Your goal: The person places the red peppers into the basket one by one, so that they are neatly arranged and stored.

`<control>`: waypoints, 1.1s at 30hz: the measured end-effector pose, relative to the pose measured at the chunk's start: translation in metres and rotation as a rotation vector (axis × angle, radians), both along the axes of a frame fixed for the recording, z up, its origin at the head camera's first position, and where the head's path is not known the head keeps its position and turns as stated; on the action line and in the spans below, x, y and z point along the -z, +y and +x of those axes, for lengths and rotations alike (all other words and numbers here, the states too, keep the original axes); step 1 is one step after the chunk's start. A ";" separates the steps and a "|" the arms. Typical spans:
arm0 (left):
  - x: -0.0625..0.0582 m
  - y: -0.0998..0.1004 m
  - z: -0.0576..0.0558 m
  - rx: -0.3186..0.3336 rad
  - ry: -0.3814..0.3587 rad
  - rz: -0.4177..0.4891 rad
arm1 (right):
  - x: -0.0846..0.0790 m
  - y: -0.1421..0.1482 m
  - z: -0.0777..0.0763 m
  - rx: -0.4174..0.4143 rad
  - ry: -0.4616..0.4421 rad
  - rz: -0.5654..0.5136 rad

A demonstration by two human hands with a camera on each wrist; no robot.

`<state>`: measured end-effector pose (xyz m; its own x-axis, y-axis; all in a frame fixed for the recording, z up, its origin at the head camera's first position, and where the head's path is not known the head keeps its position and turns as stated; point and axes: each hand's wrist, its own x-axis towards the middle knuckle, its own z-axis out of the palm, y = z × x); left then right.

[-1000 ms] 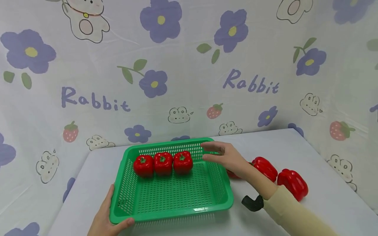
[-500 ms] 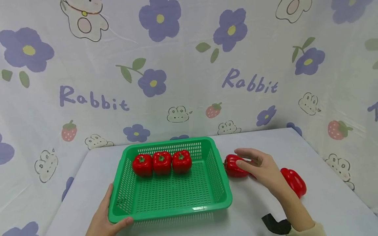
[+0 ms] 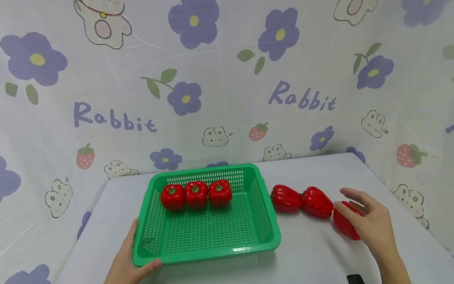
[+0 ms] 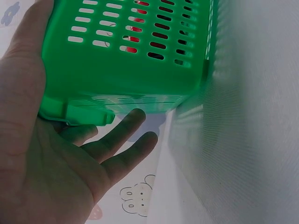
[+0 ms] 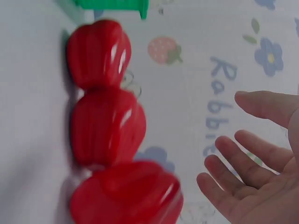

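Just below the right hand [image 3: 372, 221], its thumb and fingers spread wide, the rightmost red pepper [image 3: 343, 225], slightly apart, the left hand [image 3: 124, 260] gripping a green basket [image 3: 213, 256].

My left hand [image 3: 124, 260] grips green basket [image 3: 205, 256], three red bell peppers [image 3: 196, 197] inside; my right hand [image 3: 374, 221] over rightmost bell pepper [image 3: 345, 227] outside.
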<state>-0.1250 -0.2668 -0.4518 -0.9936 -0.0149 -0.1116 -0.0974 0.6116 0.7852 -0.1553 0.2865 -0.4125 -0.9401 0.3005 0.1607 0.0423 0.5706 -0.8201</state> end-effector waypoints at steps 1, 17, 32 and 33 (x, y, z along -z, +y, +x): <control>0.000 0.000 0.000 0.001 0.001 0.002 | 0.002 0.005 0.000 0.022 -0.007 0.008; 0.001 -0.001 0.000 0.009 0.030 -0.024 | 0.039 0.054 -0.002 -0.003 -0.166 0.025; 0.000 -0.001 0.003 0.021 0.075 -0.015 | 0.058 0.068 -0.010 -0.173 -0.304 0.117; 0.000 -0.001 0.003 0.020 0.074 -0.014 | 0.059 0.069 -0.010 -0.176 -0.318 0.120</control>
<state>-0.1223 -0.2673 -0.4521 -0.9993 0.0041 -0.0377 -0.0269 0.6236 0.7812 -0.1652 0.3553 -0.4719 -0.9843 0.1264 -0.1233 0.1766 0.6833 -0.7085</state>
